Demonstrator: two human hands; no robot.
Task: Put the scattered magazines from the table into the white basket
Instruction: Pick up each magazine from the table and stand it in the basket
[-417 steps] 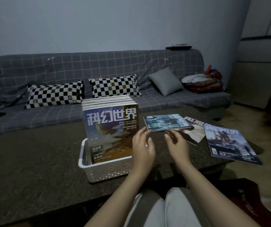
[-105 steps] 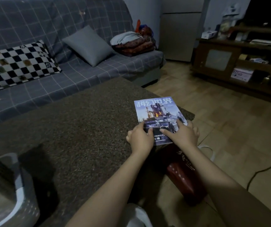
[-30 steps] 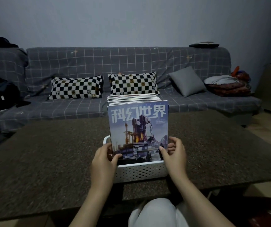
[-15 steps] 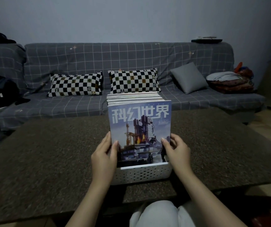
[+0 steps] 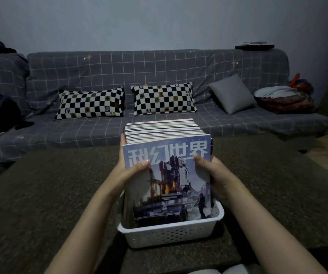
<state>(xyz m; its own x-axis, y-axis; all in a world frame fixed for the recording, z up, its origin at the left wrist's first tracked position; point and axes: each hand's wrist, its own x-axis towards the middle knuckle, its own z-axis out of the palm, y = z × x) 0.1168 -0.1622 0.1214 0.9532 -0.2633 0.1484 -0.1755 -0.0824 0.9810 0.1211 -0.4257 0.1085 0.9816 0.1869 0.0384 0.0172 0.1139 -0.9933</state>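
Glossy blue-purple magazine w/ white Chinese title (image 5: 169, 180) stands upright at the front of the stack, gripped on both sides. Left hand (image 5: 128, 171) clasps the left edge, thumb across the cover, fingers behind along the stack's side. Right hand (image 5: 211, 169) clasps the right edge, thumb on the cover near the title, fingers wrapped behind. Row of upright magazines (image 5: 163, 128) sits packed behind it, all inside the white perforated plastic basket (image 5: 171, 234). Basket rests on the dark speckled table (image 5: 40, 194), close to the near edge. Beyond: grey grid-pattern sofa (image 5: 159, 66) w/ two black-and-white checkered pillows (image 5: 91, 102) & a plain grey cushion (image 5: 231, 93).
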